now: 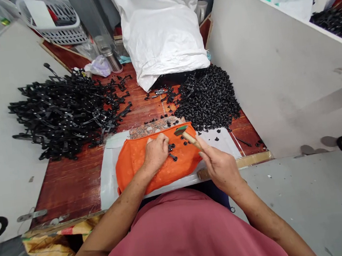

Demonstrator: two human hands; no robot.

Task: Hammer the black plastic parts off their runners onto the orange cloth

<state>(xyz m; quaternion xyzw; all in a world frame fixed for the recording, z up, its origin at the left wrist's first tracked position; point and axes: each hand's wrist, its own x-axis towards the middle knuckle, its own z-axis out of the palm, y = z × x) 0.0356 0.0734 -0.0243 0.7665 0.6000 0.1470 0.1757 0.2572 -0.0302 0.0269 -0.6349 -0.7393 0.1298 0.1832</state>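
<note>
My right hand [222, 167] is wrapped round the pale wooden handle of a small hammer [192, 141]. Its dark head, partly green on top, is over an orange cloth [132, 164]. On that cloth rests my left hand [157, 151], fingers curled closed; what they pinch, if anything, is hidden. Right beside the left fingers lies a small black plastic part [173, 157] with round ends. A few tiny black studs sit near the hammer head. Behind the cloth shows the edge of a speckled stone slab [155, 126].
A tangled heap of black strip-like parts [68, 110] stands at left. At right is a pile of small black studs [210, 97], below a large white sack [163, 31]. Grey partitions [286, 63] flank the table. A metal flask [111, 60] and grey basket [65, 33] stand at the back left.
</note>
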